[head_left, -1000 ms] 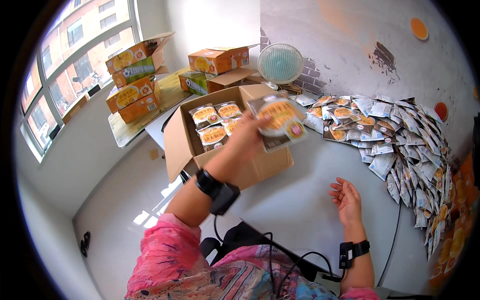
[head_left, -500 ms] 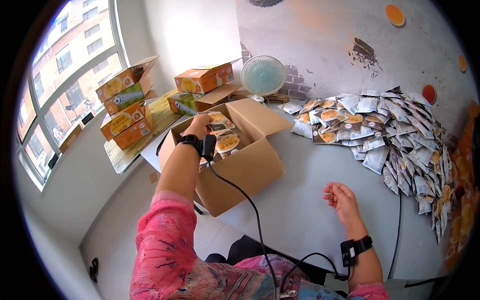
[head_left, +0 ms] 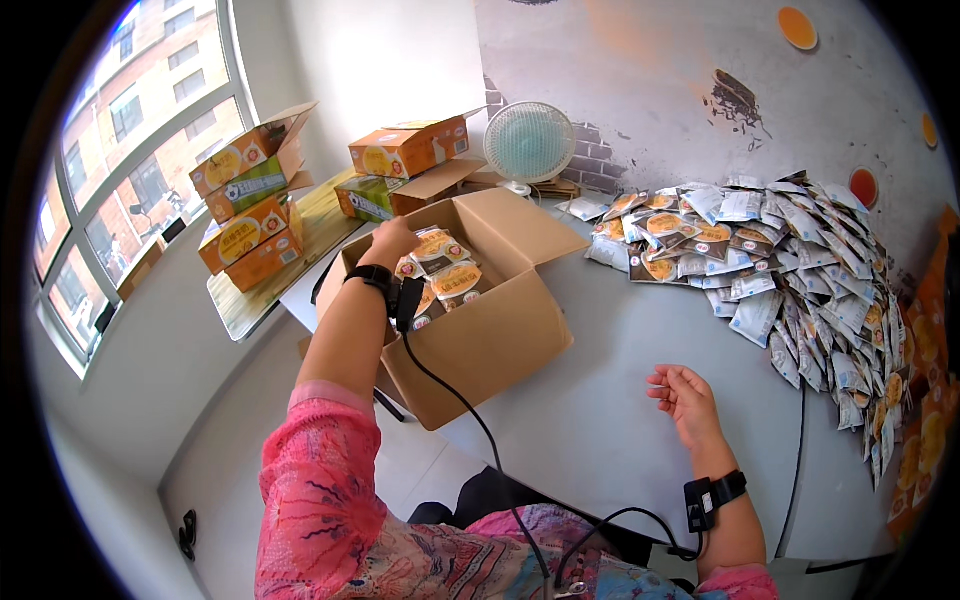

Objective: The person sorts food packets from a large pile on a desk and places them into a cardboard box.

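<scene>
An open cardboard box (head_left: 480,350) stands on the table's left part, with several brown-and-orange packets (head_left: 457,282) lying inside. My left arm reaches across the box's near-left side. My left hand (head_left: 394,240) is at the far-left rim of the box, beside the packets; its fingers are turned away, so whether they hold anything is hidden. My right hand (head_left: 686,402) rests on the grey table (head_left: 610,400) to the right of the box, its fingers loosely bent and partly apart, with nothing in it.
A large heap of silver-and-brown packets (head_left: 760,262) spreads over the table's right side. Behind the box stands a fan (head_left: 530,145). Orange and green cartons (head_left: 245,215) are stacked at the left, and others (head_left: 405,150) farther back. Cables (head_left: 470,405) run from both wrist straps.
My left hand has shifted slightly left and up toward the box's rim, showing more of the packets inside. The right hand has stayed in place.
</scene>
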`<state>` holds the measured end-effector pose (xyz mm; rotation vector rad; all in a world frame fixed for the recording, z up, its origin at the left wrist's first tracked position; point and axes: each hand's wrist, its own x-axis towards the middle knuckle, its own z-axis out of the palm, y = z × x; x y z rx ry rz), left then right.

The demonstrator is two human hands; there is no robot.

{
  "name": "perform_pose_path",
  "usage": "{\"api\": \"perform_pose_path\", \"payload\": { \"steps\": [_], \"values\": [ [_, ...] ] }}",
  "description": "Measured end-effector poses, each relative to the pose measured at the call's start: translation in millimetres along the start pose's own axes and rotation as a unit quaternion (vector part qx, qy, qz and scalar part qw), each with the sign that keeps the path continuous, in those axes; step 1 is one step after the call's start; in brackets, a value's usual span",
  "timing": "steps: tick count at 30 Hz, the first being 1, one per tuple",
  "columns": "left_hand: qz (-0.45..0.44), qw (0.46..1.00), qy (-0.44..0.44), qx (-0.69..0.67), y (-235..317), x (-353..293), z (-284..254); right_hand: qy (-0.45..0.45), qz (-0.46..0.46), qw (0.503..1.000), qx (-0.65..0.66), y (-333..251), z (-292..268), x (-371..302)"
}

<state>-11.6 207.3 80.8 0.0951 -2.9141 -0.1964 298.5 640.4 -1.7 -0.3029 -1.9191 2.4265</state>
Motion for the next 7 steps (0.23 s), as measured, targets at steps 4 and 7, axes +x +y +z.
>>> {"api": "perform_pose_path", "payload": {
  "steps": [4, 7],
  "values": [
    [0.05, 0.98, -0.188, -0.041, 22, -27, -6, 0.004, -0.002, 1.0, 0.003, 1, -6, 0],
    [0.058, 0.978, -0.199, -0.02, 14, -22, 4, -0.002, -0.003, 1.0, 0.007, 1, -5, 2]
  ]
}}
